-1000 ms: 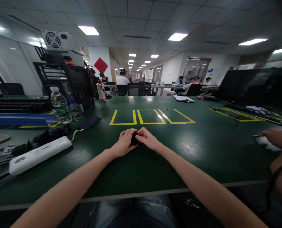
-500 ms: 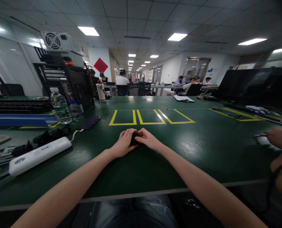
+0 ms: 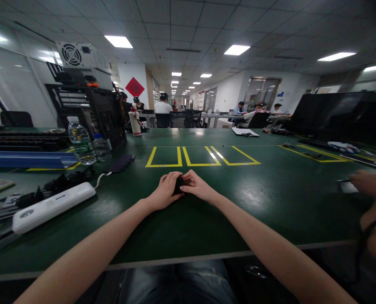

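Note:
A small black object (image 3: pixel 178 185) sits between my two hands, just above or on the green table (image 3: pixel 213 228); its kind is too covered to tell. My left hand (image 3: pixel 166 191) wraps round its left side, fingers over the top and thumb below. From the right, the bent fingers and thumb of my right hand (image 3: pixel 197 185) pinch at its edge. Beyond my fingertips, yellow tape outlines (image 3: pixel 201 164) mark the table top.
On the left lie a white power strip (image 3: pixel 53 207), black cables (image 3: pixel 66 180) and a dark pixelated patch. Behind them stand a water bottle (image 3: pixel 81 141) and an open computer case (image 3: pixel 104 112). At the right edge, another person's hand (image 3: pixel 370 183) holds something pale. A clipboard (image 3: pixel 245 131) lies farther back.
My right thumb and fingers have shifted slightly on the black object, showing a bit more of it. My left hand stays put. The other person's hand has moved a little left.

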### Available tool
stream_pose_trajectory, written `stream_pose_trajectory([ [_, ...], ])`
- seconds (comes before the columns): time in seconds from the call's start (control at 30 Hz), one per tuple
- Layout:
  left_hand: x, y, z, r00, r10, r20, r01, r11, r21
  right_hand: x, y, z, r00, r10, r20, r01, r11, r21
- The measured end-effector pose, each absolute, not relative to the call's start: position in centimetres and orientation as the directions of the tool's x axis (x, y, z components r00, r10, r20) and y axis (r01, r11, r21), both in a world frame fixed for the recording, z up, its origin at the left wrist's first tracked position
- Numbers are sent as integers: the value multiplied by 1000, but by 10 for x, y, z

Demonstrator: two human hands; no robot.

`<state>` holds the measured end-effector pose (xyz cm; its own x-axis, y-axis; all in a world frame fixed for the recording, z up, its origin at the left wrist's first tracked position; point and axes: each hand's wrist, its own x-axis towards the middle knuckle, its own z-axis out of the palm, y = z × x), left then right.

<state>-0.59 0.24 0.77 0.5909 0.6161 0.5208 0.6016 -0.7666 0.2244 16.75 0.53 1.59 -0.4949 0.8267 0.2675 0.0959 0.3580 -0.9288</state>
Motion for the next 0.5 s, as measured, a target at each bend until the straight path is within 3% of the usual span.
stream_pose_trajectory([
  [0.2,-5,2,7,587,611,531,600,-769,221,166,12,10,-443,839,317,121,406,-906],
  [0.5,-6,3,7,585,618,526,602,-765,229,166,13,10,-449,866,220,184,331,-925],
])
